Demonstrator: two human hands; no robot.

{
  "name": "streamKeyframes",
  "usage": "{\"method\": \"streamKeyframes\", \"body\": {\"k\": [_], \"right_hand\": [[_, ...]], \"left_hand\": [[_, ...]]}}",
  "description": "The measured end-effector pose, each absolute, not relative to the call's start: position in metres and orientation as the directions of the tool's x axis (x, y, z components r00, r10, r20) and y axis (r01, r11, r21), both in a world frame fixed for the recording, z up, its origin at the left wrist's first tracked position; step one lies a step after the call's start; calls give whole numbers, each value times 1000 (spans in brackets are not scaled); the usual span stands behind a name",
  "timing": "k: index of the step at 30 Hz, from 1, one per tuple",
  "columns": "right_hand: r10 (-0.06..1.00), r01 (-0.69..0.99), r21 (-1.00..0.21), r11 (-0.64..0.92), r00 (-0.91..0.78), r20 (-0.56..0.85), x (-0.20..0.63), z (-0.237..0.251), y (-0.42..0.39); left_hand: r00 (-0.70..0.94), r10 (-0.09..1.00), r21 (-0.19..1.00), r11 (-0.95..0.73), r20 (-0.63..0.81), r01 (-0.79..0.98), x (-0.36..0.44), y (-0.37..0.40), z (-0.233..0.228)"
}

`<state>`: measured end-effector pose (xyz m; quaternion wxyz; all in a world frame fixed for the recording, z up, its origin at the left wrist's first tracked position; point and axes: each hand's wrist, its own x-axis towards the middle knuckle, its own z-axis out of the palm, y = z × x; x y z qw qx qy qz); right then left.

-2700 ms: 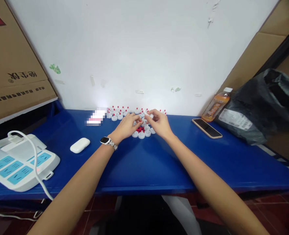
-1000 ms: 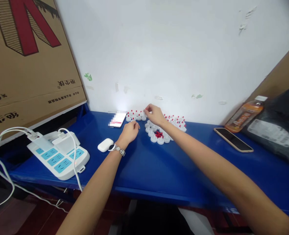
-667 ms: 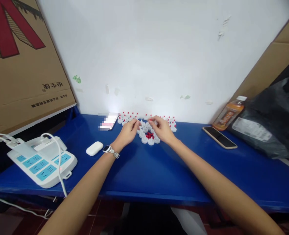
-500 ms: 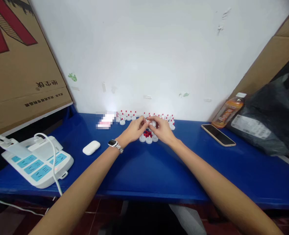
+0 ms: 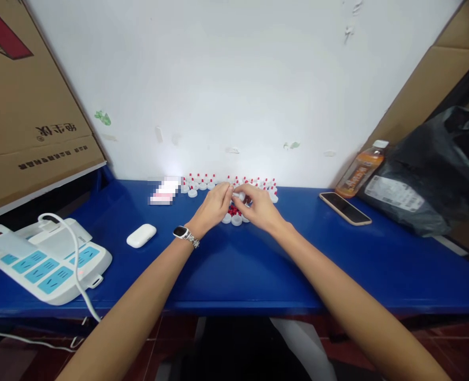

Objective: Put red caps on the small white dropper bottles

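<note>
My right hand (image 5: 260, 209) is closed around a white nozzle cap (image 5: 239, 196), tipped on its side with its narrow end towards the left fingers. My left hand (image 5: 214, 205) meets it at the fingertips, fingers pinched together; what they hold is hidden. Just below both hands lies a small pile of red tip caps (image 5: 234, 210), partly ringed by white nozzle caps (image 5: 236, 220) without red tips. Along the wall behind stand rows of white caps with red tips (image 5: 192, 193), some of them covered by the hands.
A white earphone case (image 5: 141, 235) and a power strip (image 5: 52, 270) with cables lie left on the blue table (image 5: 242, 270). At right are a phone (image 5: 344, 208), a drink bottle (image 5: 361, 169) and a dark plastic bag (image 5: 421, 174). A cardboard box (image 5: 39, 116) stands at left.
The view has shifted slightly, so everything sits further left and higher. The white nozzle cap in my right hand now shows more clearly, lying sideways between the fingertips of both hands.
</note>
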<state>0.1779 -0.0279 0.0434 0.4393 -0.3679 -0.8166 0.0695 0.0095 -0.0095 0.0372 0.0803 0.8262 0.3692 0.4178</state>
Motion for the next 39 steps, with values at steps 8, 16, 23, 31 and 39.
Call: {"method": "streamKeyframes", "body": {"k": [8,16,23,31,39], "right_hand": [[757,642,-525,559,-138,639,202,45,-18],[725,633,-560,535,-4,689,197,37,-10],[784,571,-628,529,-45,619,203,37,-11],[806,487,-662,569,-169,568,162,44,8],[846,708,-467,529,-399,353,97,47,70]], "left_hand": [[109,803,670,-555,586,493,1,2,40],[439,739,434,-663,511,610,0,11,24],[349,784,555,-613,513,562,-21,9,31],[262,903,587,-421,339,691,-72,0,25],[221,959,604,-284,179,744,-83,-2,19]]}}
